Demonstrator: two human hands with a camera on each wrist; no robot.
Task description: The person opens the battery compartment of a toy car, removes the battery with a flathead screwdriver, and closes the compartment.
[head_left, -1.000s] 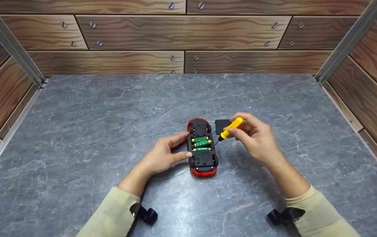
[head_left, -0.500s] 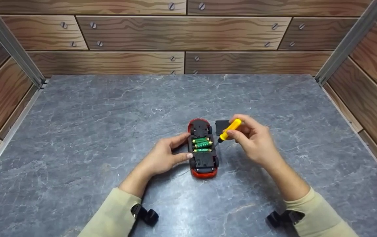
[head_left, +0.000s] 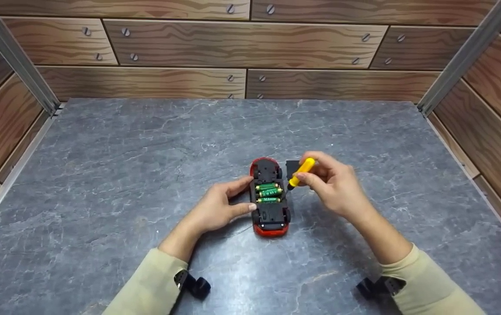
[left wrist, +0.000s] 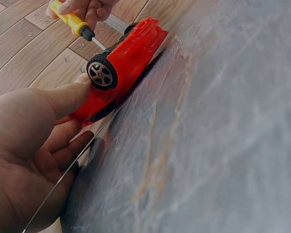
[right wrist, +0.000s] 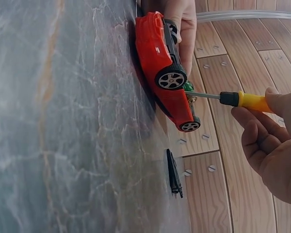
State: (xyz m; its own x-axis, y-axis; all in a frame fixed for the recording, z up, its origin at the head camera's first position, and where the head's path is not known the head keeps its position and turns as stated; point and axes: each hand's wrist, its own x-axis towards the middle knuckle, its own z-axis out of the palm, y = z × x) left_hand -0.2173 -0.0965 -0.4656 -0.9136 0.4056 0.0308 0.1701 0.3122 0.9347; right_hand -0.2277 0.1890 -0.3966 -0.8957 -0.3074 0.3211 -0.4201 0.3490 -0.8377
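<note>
A red toy car lies upside down on the grey table, its black underside facing up. Three green batteries show in its uncovered battery bay; the middle one sits slightly tilted. My left hand holds the car's left side, with the thumb by a wheel. In my right hand a yellow-handled screwdriver is pinched between thumb and fingers, slanting down to the bay's right edge. The right wrist view shows its metal shaft reaching the battery area; the exact tip contact is hard to make out.
A flat black battery cover lies on the table just right of the car's far end, partly hidden by the right hand and screwdriver. Wood-patterned walls enclose the marbled table at the back and sides.
My right hand has shifted slightly left with the screwdriver, whose handle now stands somewhat steeper. The left hand and the car stay nearly in place.
</note>
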